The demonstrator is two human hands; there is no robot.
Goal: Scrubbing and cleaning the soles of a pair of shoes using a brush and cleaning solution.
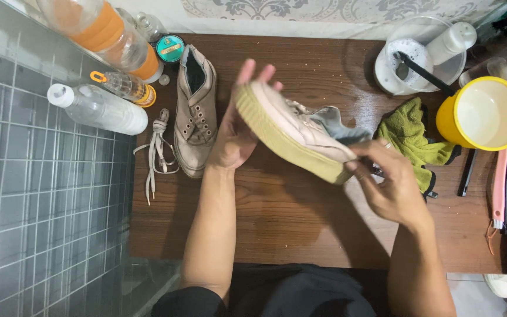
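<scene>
Two hands on one worn pale leather sneaker with a yellowed rubber sole (291, 132), held above the dark wooden table (300, 223). I see my left hand (239, 126) cupping the toe, fingers spread; right hand (391, 182) pinches the heel. Long axis runs 10 to 4 o'clock. Matching grubby sneaker (195, 114) lies at 9.

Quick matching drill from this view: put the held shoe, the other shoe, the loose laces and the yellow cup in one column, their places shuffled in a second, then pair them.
1. held shoe
2. second shoe
3. loose laces
4. yellow cup

A. lying on the table, left of centre
B. at the right, beside a green cloth
C. between both hands
D. bundled at the table's left edge

Pairs: 1-C, 2-A, 3-D, 4-B
</scene>
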